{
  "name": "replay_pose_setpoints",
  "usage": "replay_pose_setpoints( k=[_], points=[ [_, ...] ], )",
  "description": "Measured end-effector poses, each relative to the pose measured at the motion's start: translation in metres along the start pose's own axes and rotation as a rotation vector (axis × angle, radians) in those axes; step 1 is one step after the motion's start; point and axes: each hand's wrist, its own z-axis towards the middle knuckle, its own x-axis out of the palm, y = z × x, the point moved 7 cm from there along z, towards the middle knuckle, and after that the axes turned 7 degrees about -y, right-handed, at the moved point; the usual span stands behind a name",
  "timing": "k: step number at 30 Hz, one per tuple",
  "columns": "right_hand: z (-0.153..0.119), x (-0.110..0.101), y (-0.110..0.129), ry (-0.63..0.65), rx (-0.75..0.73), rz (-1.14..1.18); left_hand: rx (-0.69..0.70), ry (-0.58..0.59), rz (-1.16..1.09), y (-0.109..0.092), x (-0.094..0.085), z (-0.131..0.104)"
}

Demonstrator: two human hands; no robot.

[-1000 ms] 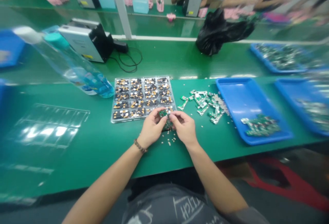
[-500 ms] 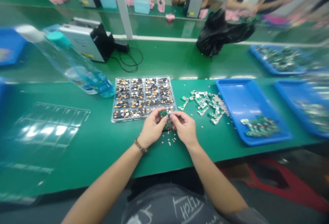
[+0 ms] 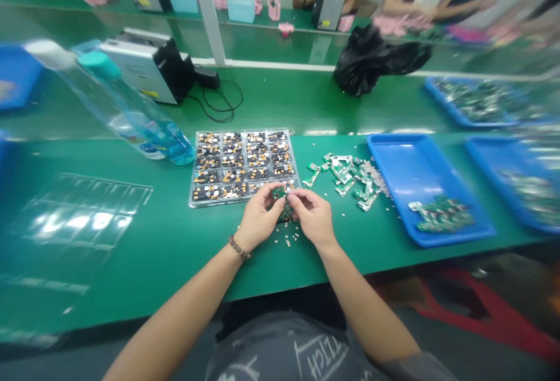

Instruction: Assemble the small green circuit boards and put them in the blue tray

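Observation:
My left hand (image 3: pixel 261 213) grips a small green circuit board (image 3: pixel 279 193) between thumb and fingers. At the board's right side my right hand (image 3: pixel 312 217) is closed in a pinch; whatever sits between its fingertips is too small to make out. Just behind both hands lies a clear compartment tray (image 3: pixel 191 199) filled with small black, orange and silver parts. Tiny pale pieces (image 3: pixel 287 243) are scattered on the green table below the hands. To the right is a loose pile of green and silver circuit boards (image 3: pixel 345 174).
A blue tray (image 3: pixel 406 165) holding boards stands right of the pile, with more blue trays beyond. At left are an empty clear tray (image 3: pixel 87 212) and bottles (image 3: pixel 175 144). Behind stand a grey machine (image 3: pixel 140 66) and a black bag (image 3: pixel 359 60). People work across the bench.
Both hands stay almost in place around the circuit board, with only a slight shift of the right fingers. The whole view has moved very slightly.

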Motion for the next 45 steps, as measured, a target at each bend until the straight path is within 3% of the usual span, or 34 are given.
replay_pose_setpoints(
  k=[14,18,20,21,23,26,29,30,32,36,40,43,45],
  points=[
    [-0.006,0.012,0.005,0.126,0.084,0.138,-0.052,-0.061,-0.021,0.000,0.000,-0.004],
    [-0.012,0.013,0.013,0.148,-0.021,0.050,0.040,-0.103,-0.090,-0.013,-0.003,-0.007],
    [-0.008,0.000,0.017,0.124,-0.090,-0.098,0.082,-0.091,-0.086,-0.018,-0.002,-0.008],
    [-0.003,-0.015,0.019,0.080,-0.116,-0.168,0.101,-0.075,-0.083,-0.020,-0.001,-0.009],
    [0.012,-0.068,0.022,-0.091,-0.146,-0.281,0.147,-0.040,-0.087,-0.024,0.001,-0.010],
    [0.027,-0.185,0.026,-0.448,-0.135,-0.540,0.168,-0.049,-0.068,-0.025,-0.001,-0.010],
    [0.025,-0.284,0.022,-0.645,-0.045,-0.963,0.128,-0.108,-0.045,-0.022,-0.007,-0.008],
    [0.023,-0.306,0.018,-0.660,-0.003,-1.050,0.116,-0.118,-0.045,-0.020,-0.008,-0.008],
    [0.017,-0.328,0.008,-0.634,0.044,-1.141,0.104,-0.122,-0.042,-0.019,-0.008,-0.007],
    [0.010,-0.320,0.004,-0.556,-0.001,-1.318,0.109,-0.118,-0.018,-0.016,-0.007,-0.006],
    [0.015,-0.283,0.019,-0.547,-0.161,-1.388,0.099,-0.111,-0.012,-0.013,-0.006,-0.004],
    [0.034,-0.225,0.022,-0.237,-0.337,-1.227,0.090,-0.098,-0.008,-0.012,-0.005,-0.004],
    [0.047,-0.192,0.017,-0.078,-0.319,-1.170,0.087,-0.092,-0.002,-0.012,-0.004,-0.004]
  ],
)
